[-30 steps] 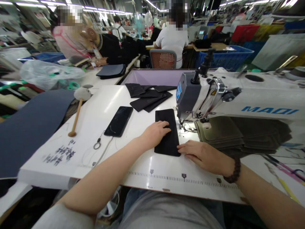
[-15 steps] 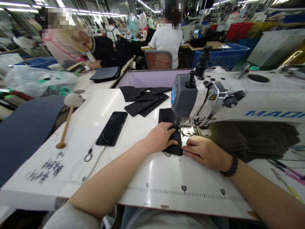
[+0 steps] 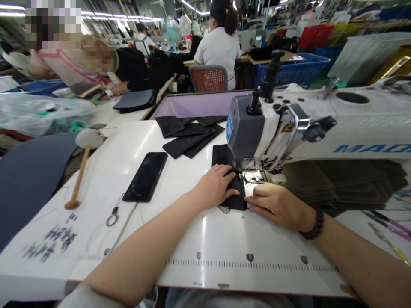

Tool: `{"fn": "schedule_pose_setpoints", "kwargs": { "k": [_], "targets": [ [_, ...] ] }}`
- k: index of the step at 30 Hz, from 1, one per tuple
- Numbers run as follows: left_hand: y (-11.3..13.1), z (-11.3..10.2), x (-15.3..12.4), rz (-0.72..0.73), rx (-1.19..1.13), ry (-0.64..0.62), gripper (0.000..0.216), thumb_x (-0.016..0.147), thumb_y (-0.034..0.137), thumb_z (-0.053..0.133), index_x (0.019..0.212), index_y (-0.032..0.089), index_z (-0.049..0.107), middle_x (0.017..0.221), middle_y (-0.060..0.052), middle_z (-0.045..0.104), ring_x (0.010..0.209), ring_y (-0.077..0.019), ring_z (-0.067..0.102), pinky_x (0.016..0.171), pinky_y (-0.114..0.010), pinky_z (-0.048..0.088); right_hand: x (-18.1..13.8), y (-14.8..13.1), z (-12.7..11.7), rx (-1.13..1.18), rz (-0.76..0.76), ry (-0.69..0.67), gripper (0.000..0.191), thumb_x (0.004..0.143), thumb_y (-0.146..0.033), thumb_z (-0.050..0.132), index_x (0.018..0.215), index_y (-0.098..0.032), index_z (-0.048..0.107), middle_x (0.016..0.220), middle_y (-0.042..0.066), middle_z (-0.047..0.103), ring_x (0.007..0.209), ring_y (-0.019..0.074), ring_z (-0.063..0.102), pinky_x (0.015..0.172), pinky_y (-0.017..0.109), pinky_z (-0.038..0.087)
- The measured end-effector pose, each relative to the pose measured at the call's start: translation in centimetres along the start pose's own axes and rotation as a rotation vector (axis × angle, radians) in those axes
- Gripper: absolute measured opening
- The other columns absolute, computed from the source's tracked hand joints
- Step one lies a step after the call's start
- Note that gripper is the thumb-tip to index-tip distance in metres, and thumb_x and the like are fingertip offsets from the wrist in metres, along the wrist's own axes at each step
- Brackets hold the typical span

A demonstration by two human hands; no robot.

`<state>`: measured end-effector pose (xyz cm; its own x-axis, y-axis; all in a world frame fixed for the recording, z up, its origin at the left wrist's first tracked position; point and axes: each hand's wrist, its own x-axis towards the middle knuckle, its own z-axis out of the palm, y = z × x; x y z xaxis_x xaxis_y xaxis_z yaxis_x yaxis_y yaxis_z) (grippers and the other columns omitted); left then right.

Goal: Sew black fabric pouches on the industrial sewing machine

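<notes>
Both left hand (image 3: 215, 185) and right hand (image 3: 276, 204) pin our cloth (image 3: 236, 199) at the machine (image 3: 247, 128), fingers flat, gripping nothing; 6 o'clock end seems unsewn.

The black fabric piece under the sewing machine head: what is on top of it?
The left hand lies flat on the black fabric piece; the right hand touches its near right edge. The sewing machine head covers part of it, so the needle is hidden.

A fabric piece (image 3: 221, 157) lies under the left hand (image 3: 215, 186), touching the right hand (image 3: 276, 204); the sewing machine (image 3: 257, 128) stands just behind both; a phone (image 3: 145, 176) lies left of them, a mallet (image 3: 80, 167) farther left; cut pieces (image 3: 189, 136) lie behind.
</notes>
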<state>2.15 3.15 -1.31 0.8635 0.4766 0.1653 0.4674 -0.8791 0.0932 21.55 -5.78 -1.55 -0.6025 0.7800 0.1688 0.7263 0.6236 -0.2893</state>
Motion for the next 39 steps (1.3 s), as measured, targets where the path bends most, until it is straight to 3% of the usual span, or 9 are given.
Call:
{"fn": "schedule_pose_setpoints", "kwargs": {
  "k": [11,15,20,25,33,39],
  "targets": [
    [-0.5,0.2,0.5,0.019,-0.016,0.037,0.045,0.081,0.043,0.053,0.107,0.007,0.055,0.109,-0.013,0.051,0.102,-0.0267,0.045,0.092,-0.038,0.037,0.0,0.3,0.3,-0.014,0.013,0.01,0.036,0.093,-0.033,0.032,0.095,-0.015,0.063,0.073,0.005,0.053,0.069,0.0156,0.048,0.062,0.028,0.035],
    [-0.1,0.0,0.5,0.05,-0.076,0.051,0.033,0.079,0.035,0.058,0.099,0.009,0.059,0.104,-0.011,0.054,0.098,-0.0245,0.048,0.087,-0.036,0.041,0.0,0.2,0.3,-0.018,0.009,0.027,0.037,0.093,-0.034,0.031,0.094,-0.015,0.063,0.073,0.005,0.054,0.069,0.0154,0.048,0.062,0.028,0.035],
    [0.3,-0.7,0.1,0.211,-0.247,-0.049,0.024,0.076,0.032,0.062,0.087,0.011,0.062,0.089,-0.007,0.058,0.083,-0.0176,0.053,0.077,-0.028,0.046,0.1,0.4,0.3,-0.004,0.006,0.035,0.037,0.093,-0.034,0.031,0.094,-0.015,0.063,0.073,0.005,0.054,0.069,0.0154,0.048,0.062,0.028,0.035],
    [0.2,-1.3,-0.6,0.219,-0.314,-0.095,0.031,0.066,0.035,0.071,0.085,0.012,0.064,0.098,-0.007,0.058,0.086,-0.0187,0.054,0.076,-0.028,0.046,0.1,0.1,0.1,-0.014,-0.012,0.049,0.042,0.094,-0.035,0.027,0.091,-0.014,0.064,0.07,0.005,0.052,0.066,0.0153,0.046,0.06,0.028,0.034],
    [0.4,-1.5,-0.9,0.238,-0.326,-0.105,0.01,0.077,0.02,0.062,0.082,0.013,0.065,0.092,-0.005,0.059,0.082,-0.0159,0.055,0.075,-0.026,0.045,-0.2,-0.2,-0.4,0.011,-0.081,0.034,0.043,0.094,-0.034,0.028,0.087,-0.014,0.065,0.067,0.004,0.051,0.064,0.0158,0.044,0.06,0.029,0.033],
    [0.7,-1.3,-1.0,0.214,-0.383,-0.066,0.011,0.077,0.01,0.054,0.074,0.013,0.064,0.091,-0.005,0.059,0.08,-0.0154,0.055,0.073,-0.025,0.045,-0.4,-0.5,-0.1,0.02,-0.156,0.048,0.036,0.092,-0.033,0.034,0.094,-0.012,0.063,0.07,0.005,0.053,0.065,0.0161,0.045,0.061,0.029,0.032]
  ]
}}
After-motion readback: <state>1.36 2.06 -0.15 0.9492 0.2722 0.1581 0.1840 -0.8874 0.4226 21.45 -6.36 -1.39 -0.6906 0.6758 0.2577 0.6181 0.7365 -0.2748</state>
